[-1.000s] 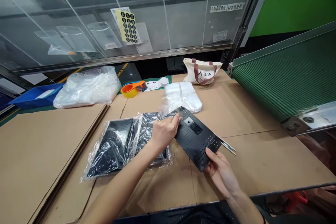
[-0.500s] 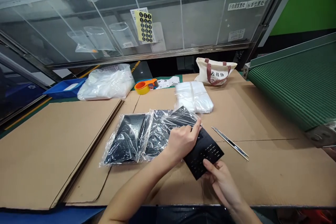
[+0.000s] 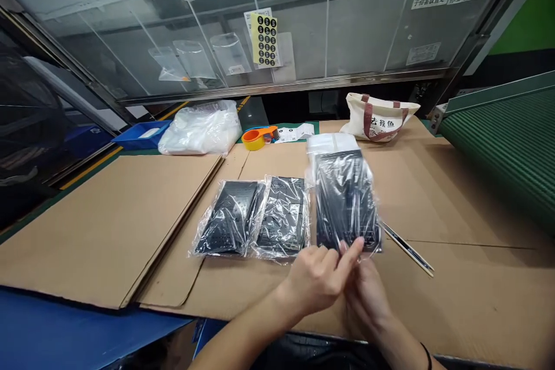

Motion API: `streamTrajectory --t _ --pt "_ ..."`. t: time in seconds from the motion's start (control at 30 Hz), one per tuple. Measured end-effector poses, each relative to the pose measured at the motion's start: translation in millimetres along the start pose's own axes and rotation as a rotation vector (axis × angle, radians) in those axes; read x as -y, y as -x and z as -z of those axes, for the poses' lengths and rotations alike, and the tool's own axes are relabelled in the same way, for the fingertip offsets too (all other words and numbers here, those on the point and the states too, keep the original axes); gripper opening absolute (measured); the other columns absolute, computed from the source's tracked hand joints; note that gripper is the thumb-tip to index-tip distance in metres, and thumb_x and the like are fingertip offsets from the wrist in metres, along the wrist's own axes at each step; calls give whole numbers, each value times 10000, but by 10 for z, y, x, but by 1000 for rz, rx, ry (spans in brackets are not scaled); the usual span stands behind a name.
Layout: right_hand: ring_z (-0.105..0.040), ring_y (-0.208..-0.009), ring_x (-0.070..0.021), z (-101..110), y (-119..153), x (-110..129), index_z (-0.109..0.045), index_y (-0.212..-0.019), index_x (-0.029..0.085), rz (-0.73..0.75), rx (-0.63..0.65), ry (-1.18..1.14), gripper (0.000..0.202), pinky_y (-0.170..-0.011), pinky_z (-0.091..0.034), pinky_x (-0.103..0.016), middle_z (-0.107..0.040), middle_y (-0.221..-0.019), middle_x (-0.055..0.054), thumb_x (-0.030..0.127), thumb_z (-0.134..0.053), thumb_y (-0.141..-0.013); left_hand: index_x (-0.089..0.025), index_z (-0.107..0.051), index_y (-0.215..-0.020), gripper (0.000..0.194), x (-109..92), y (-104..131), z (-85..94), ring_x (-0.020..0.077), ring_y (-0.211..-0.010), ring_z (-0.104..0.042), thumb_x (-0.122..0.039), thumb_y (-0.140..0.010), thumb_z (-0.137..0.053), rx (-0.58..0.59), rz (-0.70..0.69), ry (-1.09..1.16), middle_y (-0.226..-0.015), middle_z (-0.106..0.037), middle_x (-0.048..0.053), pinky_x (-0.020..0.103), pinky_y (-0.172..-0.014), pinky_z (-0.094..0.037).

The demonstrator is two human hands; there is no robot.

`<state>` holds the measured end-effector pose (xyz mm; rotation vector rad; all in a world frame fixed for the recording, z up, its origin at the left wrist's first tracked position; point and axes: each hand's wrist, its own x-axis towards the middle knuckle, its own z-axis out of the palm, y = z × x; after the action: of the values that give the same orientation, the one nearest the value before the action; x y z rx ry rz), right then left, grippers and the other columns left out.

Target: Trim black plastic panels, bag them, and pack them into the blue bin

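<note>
A black slotted panel [image 3: 344, 193] stands inside a clear plastic bag, in front of the stack of clear bags [image 3: 332, 141]. My left hand [image 3: 323, 274] pinches the bag's lower edge, its index finger stretched across the front. Below the panel, my right hand [image 3: 368, 292] grips the same lower end, its fingertips partly hidden by the left hand. Two more bagged black panels lie to the left, one farther out [image 3: 232, 217] and one nearer [image 3: 281, 214]. Tweezers [image 3: 407, 248] rest on the cardboard at the right.
Stacked cardboard [image 3: 108, 214] lies at the left. Along the back are a blue tray [image 3: 141, 136], a large bundle of clear plastic [image 3: 202, 127], an orange tape dispenser [image 3: 258, 137] and a cloth bag [image 3: 379, 118]. A green conveyor [image 3: 507, 139] runs at the right.
The black panel has turned upright and is now largely covered by its clear bag. Both hands have come together at its lower edge. The view has shifted, moving the scene rightward.
</note>
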<state>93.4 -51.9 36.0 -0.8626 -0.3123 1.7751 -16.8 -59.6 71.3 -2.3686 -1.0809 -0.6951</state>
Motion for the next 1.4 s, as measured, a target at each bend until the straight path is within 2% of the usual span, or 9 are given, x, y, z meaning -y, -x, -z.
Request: streamTrajectory --t 0.17,0.33,0.43,0.53,0.7,0.87,1.07,1.27,1.4 --pt "-593 -589 -117 -264 46 -78 -669 -658 186 -183 112 -8 311 -624 -546 -241 -622 -626 29 322 -909 -515 -93 -492 -1343 429 38 330 232 136 -524 -458 -150 -920 -447 -90 54 213 -600 -491 -21 279 -487 -358" --pt "-649 -982 -209 -462 13 -302 -690 -1048 234 -207 239 -74 504 -955 -488 -377 -717 -1023 -23 317 -872 -586 -266 -290 -1456 650 219 657 294 223 -1090 -566 -443 -890 -555 -429 1014 670 -1224 -534 110 375 -896 -482" --pt "-624 -1059 -236 -528 28 -472 -659 -1155 249 -248 308 -81 599 -1000 -449 -414 -709 -1092 -40 336 -864 -599 -244 -354 -1398 643 302 745 264 242 -1130 -576 -437 -847 -624 -384 1349 1118 -1253 -560 113 375 -935 -475" --pt "-616 -1063 -229 -551 33 -580 -670 -1144 253 -267 340 -7 593 -985 -452 -388 -701 -1118 -44 366 -868 -596 -168 -573 -1090 383 344 797 252 203 -939 -618 -427 -822 -658 -266 1367 1192 -982 -650 66 315 -848 -494" --pt "-634 -816 -173 -450 -58 -578 -739 -875 188 -270 319 247 449 -751 -498 -278 -730 -904 -46 435 -891 -531 -173 -474 -725 355 443 886 244 94 -572 -462 -481 -834 -612 -221 1372 1048 -648 -456 -40 199 -497 -424" --pt "-608 -631 -126 -271 -203 -451 -735 -728 103 -379 348 536 534 -545 -464 -211 -714 -743 -96 583 -840 -517 -171 -480 -785 387 579 900 170 87 -484 -471 -546 -830 -562 -210 1388 1195 -652 -470 -42 193 -387 -401" --pt "-630 -482 -126 -161 -363 -429 -702 -690 95 -499 394 656 623 -388 -410 -172 -704 -649 -103 670 -803 -474 -188 -467 -767 392 655 917 54 113 -471 -528 -570 -853 -475 -82 1457 970 -650 -457 -45 199 -355 -399" --pt "-662 -523 -132 -76 -383 -515 -703 -729 116 -480 459 596 496 -411 -436 -161 -721 -678 -97 601 -765 -641 -148 -431 -1328 552 609 963 109 115 -419 -489 -436 -867 -528 47 1447 745 -722 -581 -11 262 -450 -441" --pt "-652 -549 -139 -152 -342 -420 -702 -695 121 -443 584 658 497 -455 -439 -184 -715 -655 -107 616 -735 -668 -181 -378 -1408 651 524 1032 186 159 -662 -604 -289 -810 -614 -41 1366 584 -1053 -622 91 316 -634 -528"
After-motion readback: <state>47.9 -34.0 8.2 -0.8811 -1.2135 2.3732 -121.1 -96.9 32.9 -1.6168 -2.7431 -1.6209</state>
